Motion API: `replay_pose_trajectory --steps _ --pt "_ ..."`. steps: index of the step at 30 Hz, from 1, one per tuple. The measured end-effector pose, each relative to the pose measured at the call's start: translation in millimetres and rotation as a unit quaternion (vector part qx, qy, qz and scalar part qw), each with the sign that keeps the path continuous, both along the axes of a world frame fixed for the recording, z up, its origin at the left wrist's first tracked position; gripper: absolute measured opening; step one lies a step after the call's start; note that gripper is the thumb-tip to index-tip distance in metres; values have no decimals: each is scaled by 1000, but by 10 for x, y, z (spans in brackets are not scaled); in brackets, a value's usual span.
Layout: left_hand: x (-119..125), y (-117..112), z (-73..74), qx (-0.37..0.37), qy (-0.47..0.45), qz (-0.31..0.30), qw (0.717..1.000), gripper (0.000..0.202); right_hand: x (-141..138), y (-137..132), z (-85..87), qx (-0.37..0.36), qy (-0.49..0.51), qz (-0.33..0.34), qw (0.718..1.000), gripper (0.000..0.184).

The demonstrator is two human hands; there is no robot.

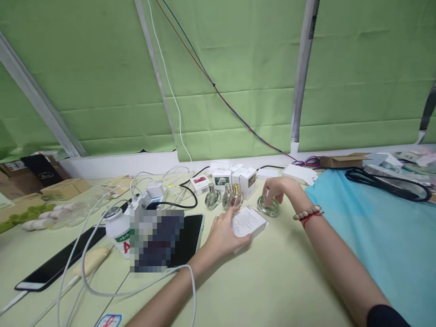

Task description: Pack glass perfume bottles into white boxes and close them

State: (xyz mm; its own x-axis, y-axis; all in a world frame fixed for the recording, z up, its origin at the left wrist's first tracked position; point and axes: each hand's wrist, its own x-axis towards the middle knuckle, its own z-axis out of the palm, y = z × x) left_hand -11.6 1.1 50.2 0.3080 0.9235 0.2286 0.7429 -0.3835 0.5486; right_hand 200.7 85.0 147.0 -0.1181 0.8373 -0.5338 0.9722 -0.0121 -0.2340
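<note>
My left hand (220,234) grips a small white carton (249,222) with printed text on its upper face, low over the table. My right hand (277,186) reaches down from above, its bent fingers closed on a round clear glass perfume bottle (269,210); some fingertips are hidden. Left of that bottle stand a clear perfume bottle (213,200), another clear one (226,200) and a pinkish one with a gold cap (236,196). Behind them are small white boxes with pictures, among them a box with white flowers (222,178) and a tilted box with a red picture (200,182).
A phone (187,240), a white jar (117,229), a black tablet (64,259) and tangled white cables (136,293) lie at left. At right are a blue cloth (374,236) and a coiled black cable (388,181). Cardboard boxes (64,188) stand far left.
</note>
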Motion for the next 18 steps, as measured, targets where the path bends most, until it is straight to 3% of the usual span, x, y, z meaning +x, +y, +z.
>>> replay_pose_trajectory --steps 3,6,10,14,18 --pt "9 -18 42 14 -43 16 999 61 59 20 -1 9 -13 -7 1000 66" --pt "13 -36 83 12 -153 7 988 61 103 47 -15 16 -14 -10 1000 66" --pt "7 -15 63 -42 -356 -53 932 75 128 60 -34 27 -4 -7 1000 66" --pt "25 26 33 -65 -475 -93 873 88 122 51 -35 30 7 1 1000 66" --pt "74 3 100 -118 -525 -42 842 93 107 33 -18 4 14 15 1000 68"
